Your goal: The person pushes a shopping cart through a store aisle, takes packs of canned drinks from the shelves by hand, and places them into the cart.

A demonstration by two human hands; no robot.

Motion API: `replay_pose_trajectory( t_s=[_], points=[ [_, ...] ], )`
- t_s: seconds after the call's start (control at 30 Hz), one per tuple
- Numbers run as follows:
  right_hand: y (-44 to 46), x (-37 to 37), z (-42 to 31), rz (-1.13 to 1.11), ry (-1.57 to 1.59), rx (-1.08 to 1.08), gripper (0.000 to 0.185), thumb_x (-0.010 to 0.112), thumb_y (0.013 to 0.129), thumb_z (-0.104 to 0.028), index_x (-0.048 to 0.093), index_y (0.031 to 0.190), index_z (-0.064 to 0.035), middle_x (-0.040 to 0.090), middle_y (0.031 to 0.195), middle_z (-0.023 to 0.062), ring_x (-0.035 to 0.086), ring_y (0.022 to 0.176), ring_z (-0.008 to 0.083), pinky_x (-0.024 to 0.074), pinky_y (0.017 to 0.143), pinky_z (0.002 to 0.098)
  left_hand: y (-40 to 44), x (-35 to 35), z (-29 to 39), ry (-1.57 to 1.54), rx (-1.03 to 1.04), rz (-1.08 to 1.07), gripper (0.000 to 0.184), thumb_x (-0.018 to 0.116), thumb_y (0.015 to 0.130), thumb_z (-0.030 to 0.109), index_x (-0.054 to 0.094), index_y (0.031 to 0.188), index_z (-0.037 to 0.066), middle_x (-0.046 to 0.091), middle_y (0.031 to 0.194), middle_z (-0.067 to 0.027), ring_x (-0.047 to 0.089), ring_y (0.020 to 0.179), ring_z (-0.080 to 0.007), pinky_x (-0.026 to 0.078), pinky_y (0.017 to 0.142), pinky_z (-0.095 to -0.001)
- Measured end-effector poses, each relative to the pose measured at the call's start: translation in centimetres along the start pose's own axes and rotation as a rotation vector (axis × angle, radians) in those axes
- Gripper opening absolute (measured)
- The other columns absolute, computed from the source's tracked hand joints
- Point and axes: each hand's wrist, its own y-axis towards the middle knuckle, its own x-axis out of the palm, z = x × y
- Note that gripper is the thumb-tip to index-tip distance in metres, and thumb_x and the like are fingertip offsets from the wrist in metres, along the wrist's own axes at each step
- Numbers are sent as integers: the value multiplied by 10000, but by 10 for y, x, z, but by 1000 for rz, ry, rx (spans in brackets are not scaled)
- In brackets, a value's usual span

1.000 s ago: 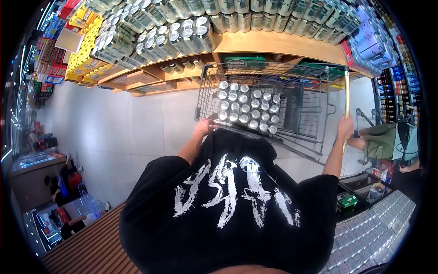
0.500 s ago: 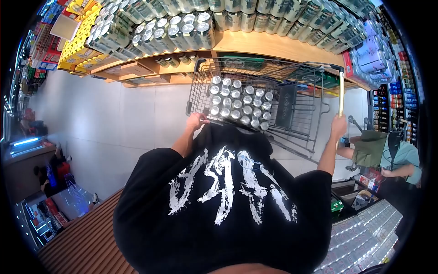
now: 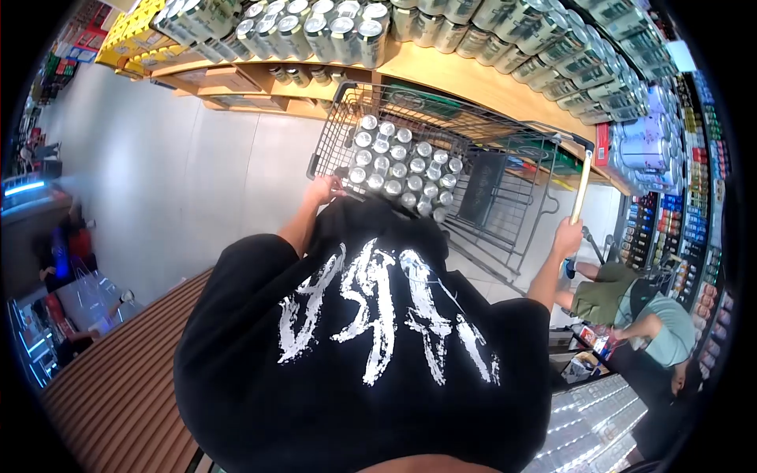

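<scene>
A wire shopping cart (image 3: 516, 206) stands across in front of me, with many packed cans (image 3: 399, 169) inside its basket toward the left end. My left hand (image 3: 326, 189) is closed on the near rim of the basket, by its left corner. At the cart's right end, the fingers of my right hand (image 3: 567, 237) wrap round the lower part of the pale handle bar (image 3: 582, 188). A dark panel (image 3: 480, 189) sits in the cart between the cans and the handle.
A wooden shelf (image 3: 473, 75) stacked with can packs (image 3: 339, 35) runs close behind the cart. At the right, a person in green shorts (image 3: 603, 294) is near the handle. A slatted wooden surface (image 3: 118, 378) lies lower left, wrapped packs (image 3: 587, 418) lower right.
The cart has turned slightly and shifted left and down in view, both my hands keeping their hold. More of the person at the right shows now.
</scene>
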Motion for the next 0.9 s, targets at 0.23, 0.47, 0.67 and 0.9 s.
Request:
replay_pose_trajectory(
  t_s=[0.23,0.47,0.67,0.9],
  points=[
    [0,1,1,-55,14,-43,319,556,813,-330,592,986,-65,662,871,210,628,834,415,487,726,516,1,-2,-11,-133,54,-65,205,616,818,302,659,952,154,680,901,-103,627,905,-293,403,944,-458],
    [21,18,18,-192,-41,-55,374,527,829,-270,521,1139,-62,640,977,234,603,927,424,469,799,508,10,-19,3,325,31,-153,270,508,877,354,661,1031,193,655,1083,-49,563,1098,-274,388,1010,-418],
    [22,20,20,-287,-42,62,532,562,815,-237,390,1288,-64,585,1123,249,565,1028,421,428,895,497,47,-22,11,491,-11,-366,325,448,919,327,646,1125,173,601,1219,-23,432,1270,-236,301,1063,-427],
    [-35,32,-9,173,-78,25,683,628,812,-315,332,1393,-114,462,1263,179,418,1200,360,302,991,485,76,-36,29,385,-45,-413,329,486,898,312,641,1143,158,616,1199,-54,555,1156,-217,403,994,-381]
  ],
)
